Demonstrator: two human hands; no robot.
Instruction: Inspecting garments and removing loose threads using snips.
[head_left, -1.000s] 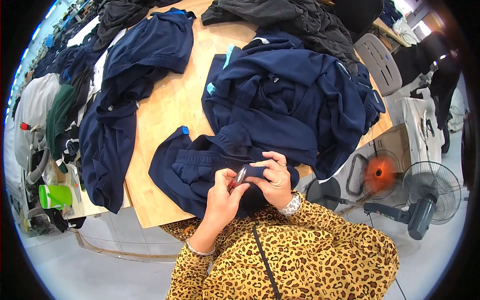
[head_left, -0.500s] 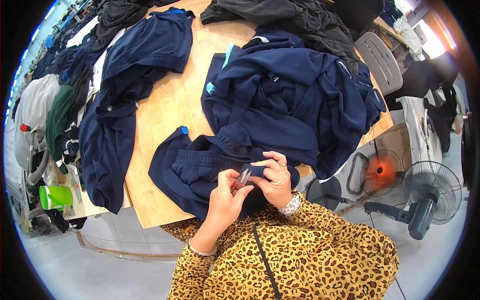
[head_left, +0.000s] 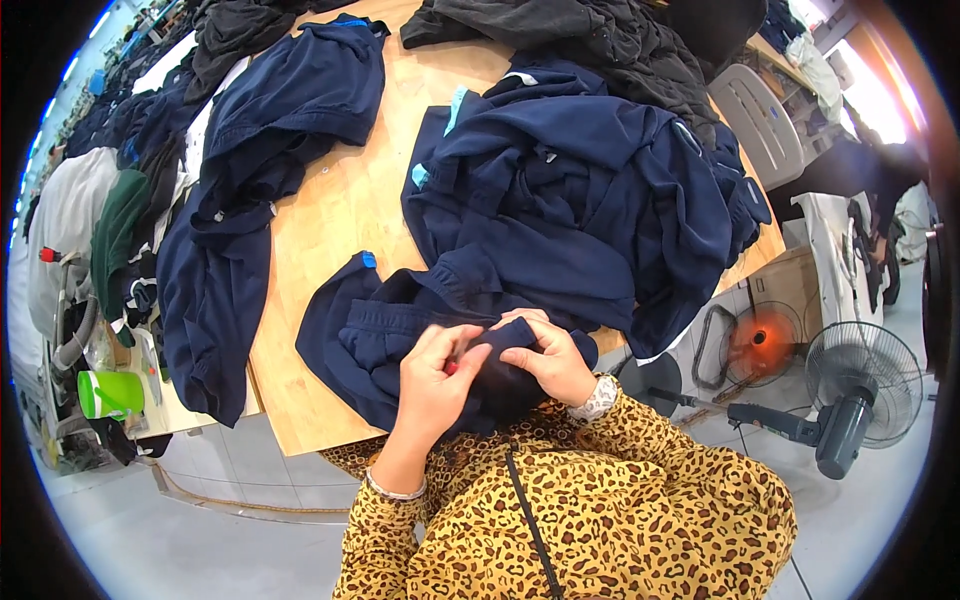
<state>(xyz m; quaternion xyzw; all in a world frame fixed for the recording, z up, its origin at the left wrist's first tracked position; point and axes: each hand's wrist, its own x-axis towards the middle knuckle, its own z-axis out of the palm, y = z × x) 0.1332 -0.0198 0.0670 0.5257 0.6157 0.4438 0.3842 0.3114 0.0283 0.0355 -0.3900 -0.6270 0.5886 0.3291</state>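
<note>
A navy garment (head_left: 333,322) with a gathered elastic band and a small blue tab lies bunched at the near table edge and hangs over my lap. My right hand (head_left: 552,362) grips a folded edge of it between thumb and fingers. My left hand (head_left: 432,378) is closed around thread snips (head_left: 451,368). Only a bit of their red handle shows by the thumb; the blades are blurred or hidden. Both hands are close together over the cloth, the left one just beside the held fold.
A big navy garment pile (head_left: 560,190) covers the table's right half, with dark grey clothing (head_left: 600,50) behind. More navy garments (head_left: 290,100) hang over the left edge. Bare wood tabletop (head_left: 345,210) runs between. A standing fan (head_left: 862,385) is at right, a green bucket (head_left: 112,394) at left.
My left hand has drawn slightly left and up, away from the fold, and the snips' blades no longer show clearly. My right hand has shifted a little down and right, still gripping the cloth.
</note>
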